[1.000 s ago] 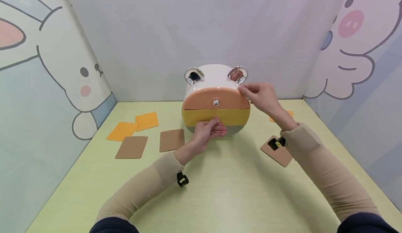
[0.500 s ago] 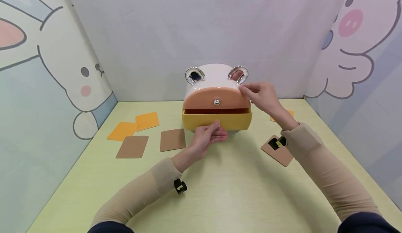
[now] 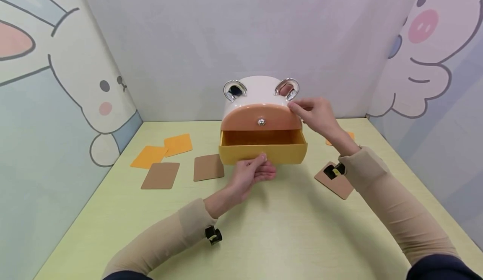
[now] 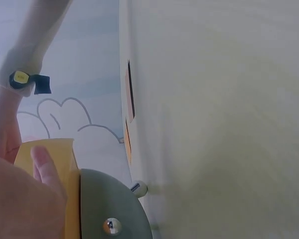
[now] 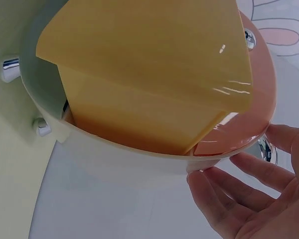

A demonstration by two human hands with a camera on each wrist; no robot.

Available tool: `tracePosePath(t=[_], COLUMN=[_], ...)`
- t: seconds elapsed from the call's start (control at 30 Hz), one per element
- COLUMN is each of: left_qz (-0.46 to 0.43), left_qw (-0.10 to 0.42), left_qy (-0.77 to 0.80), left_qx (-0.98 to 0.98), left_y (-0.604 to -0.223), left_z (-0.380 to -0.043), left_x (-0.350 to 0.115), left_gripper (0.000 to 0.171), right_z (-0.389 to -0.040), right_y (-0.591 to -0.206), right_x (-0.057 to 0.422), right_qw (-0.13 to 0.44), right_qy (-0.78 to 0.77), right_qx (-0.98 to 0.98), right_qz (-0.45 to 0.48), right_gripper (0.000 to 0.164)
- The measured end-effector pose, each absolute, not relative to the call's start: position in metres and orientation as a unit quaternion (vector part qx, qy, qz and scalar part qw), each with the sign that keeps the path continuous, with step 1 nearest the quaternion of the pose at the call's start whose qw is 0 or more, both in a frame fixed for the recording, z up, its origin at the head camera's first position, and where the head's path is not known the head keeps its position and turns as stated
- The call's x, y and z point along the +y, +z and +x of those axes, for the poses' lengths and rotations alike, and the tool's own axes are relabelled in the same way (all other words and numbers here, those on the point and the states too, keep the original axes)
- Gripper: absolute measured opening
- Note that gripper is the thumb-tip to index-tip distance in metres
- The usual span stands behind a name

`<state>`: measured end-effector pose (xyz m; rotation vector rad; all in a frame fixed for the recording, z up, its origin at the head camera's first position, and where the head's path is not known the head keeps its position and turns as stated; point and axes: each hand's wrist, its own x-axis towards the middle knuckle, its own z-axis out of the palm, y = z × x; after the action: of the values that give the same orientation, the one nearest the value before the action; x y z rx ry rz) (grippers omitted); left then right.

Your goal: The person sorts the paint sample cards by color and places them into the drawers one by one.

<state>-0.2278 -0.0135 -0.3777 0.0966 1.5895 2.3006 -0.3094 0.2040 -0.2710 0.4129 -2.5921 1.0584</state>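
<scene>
A small white drawer cabinet point(image 3: 260, 88) with silver ear-like rings stands on the table. Its yellow middle drawer point(image 3: 241, 154) is pulled out, and the bare inside shows. My left hand point(image 3: 247, 176) pinches at the middle of that drawer's front, thumb on top; the hand hides any knob there. With thumb at the front rim and fingers behind on the white shell, my right hand point(image 3: 318, 115) grips the cabinet's upper right side. Above, the coral drawer point(image 3: 241, 121) with its silver knob is closed. The grey-green bottom drawer point(image 4: 103, 194) is closed too, seen in the left wrist view.
Left of the cabinet lie two orange cards point(image 3: 149, 156) and two brown cards point(image 3: 160, 176). On the right are a brown card point(image 3: 341, 186) and an orange card point(image 3: 351, 136), partly hidden by the right arm. Walls with cartoon animals point(image 3: 105, 87) enclose the table.
The yellow drawer has slid out toward me from fully closed, my left hand moving back and slightly down with it. My right hand has kept its hold on the cabinet.
</scene>
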Motion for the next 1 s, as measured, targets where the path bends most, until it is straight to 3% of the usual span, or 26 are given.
tracePosePath(t=[0.63,1.0], left_qz=[0.041,0.041], left_qw=[0.175,0.171], left_qy=[0.809,0.809], left_qx=[0.56,0.56], left_y=[-0.379,-0.378], left_z=[-0.212,-0.213], left_x=[-0.014,-0.013], left_gripper=[0.038,0.036], right_z=[-0.311,-0.307], right_y=[-0.269,-0.274], right_x=[0.208,0.201], right_qw=[0.129,0.238], right_qy=[0.356,0.343], right_qx=[-0.91,-0.867], right_qz=[0.165,0.272], right_gripper=[0.042,0.027])
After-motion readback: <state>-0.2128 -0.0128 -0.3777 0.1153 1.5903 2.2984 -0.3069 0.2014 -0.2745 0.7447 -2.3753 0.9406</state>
